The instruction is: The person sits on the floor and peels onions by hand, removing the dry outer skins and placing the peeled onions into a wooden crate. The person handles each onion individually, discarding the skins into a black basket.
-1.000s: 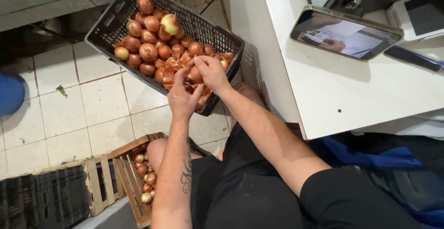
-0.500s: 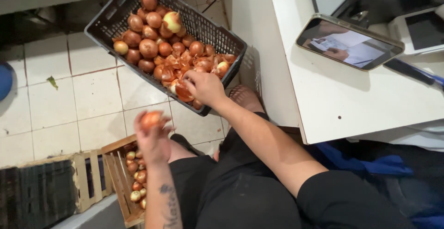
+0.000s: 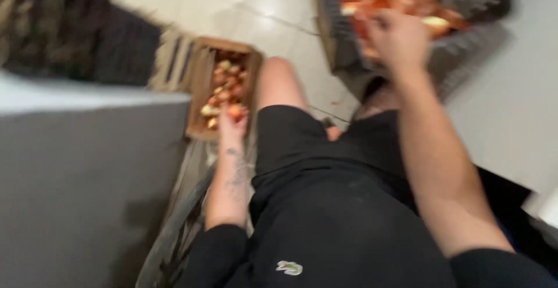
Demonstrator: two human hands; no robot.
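Note:
The picture is blurred by motion. My left hand (image 3: 232,124) is low over a small wooden crate (image 3: 200,84) of onions on the floor, its fingers around one reddish onion (image 3: 235,112). My right hand (image 3: 398,38) rests among the onions in a dark plastic crate (image 3: 482,38) at the upper right; whether it grips one there I cannot tell. My knee in black shorts lies between the two crates.
A grey surface (image 3: 87,195) fills the left side. A dark slatted crate (image 3: 87,41) stands at the upper left on the pale tiled floor (image 3: 256,15). A white counter side (image 3: 511,125) runs along the right.
My left hand has carried an onion from the plastic crate down to the wooden crate. The camera has swung left and down, so the counter top has left view.

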